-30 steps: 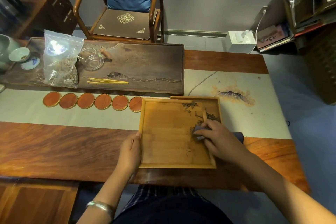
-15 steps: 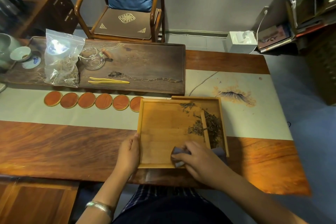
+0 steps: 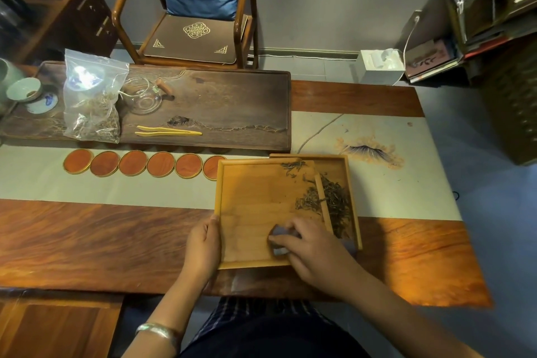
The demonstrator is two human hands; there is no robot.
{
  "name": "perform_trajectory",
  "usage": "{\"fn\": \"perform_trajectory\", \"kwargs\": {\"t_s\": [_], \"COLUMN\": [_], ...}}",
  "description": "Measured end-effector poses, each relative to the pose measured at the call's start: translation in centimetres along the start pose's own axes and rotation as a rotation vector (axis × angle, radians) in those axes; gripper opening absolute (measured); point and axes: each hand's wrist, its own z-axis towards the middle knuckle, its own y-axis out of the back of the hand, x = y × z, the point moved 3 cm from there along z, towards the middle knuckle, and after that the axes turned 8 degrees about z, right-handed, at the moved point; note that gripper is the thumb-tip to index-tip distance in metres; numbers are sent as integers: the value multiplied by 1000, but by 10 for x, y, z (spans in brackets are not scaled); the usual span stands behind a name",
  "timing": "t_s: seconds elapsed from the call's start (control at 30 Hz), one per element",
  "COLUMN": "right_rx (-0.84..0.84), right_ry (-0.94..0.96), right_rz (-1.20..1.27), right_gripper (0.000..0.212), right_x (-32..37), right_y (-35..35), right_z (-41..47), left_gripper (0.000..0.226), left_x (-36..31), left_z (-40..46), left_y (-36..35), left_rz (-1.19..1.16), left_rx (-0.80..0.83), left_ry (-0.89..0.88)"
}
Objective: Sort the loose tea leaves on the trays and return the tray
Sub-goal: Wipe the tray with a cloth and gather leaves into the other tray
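Observation:
A light wooden tray [image 3: 250, 200] lies on the table, overlapping a second wooden tray [image 3: 353, 183] beneath it on the right. Dark loose tea leaves [image 3: 334, 203] are heaped across the upper tray's right rim and in the lower tray, and a few leaves [image 3: 292, 166] sit near the far edge. My left hand [image 3: 202, 244] grips the upper tray's left rim. My right hand [image 3: 309, 247] presses a small grey-blue cloth [image 3: 279, 241] onto the tray's near right part, fingers curled over it.
A row of several round red coasters [image 3: 132, 163] lies left of the trays. Behind them a dark long tea board [image 3: 226, 104] carries a plastic bag of tea [image 3: 91, 102], yellow tongs [image 3: 167, 131] and a glass pitcher [image 3: 143, 97]. A chair [image 3: 191, 23] stands beyond the table.
My right hand with the cloth has slid from the leaf pile at the tray's right rim toward me, uncovering the leaves. The left hand has stayed on the rim.

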Motion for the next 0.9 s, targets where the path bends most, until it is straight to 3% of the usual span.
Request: {"fn": "perform_trajectory", "kwargs": {"t_s": [0.17,0.47,0.73,0.9], "right_rx": [35,-82,-107,-131], "right_ry": [4,-299,-152,-263], "right_rz": [-56,-96,-52,-75], "right_gripper": [38,39,35,39], "right_x": [7,-37,4,-8], "right_y": [-20,-6,-20,-21], "right_z": [10,13,30,39], "left_gripper": [43,44,45,46], "left_x": [-2,4,-8,-6], "left_z": [0,-1,-2,-4], "left_y": [-3,0,-4,-6], "left_rz": [-20,-8,-35,-74], "left_rx": [10,39,14,33], "left_ry": [-11,-24,-47,-58]}}
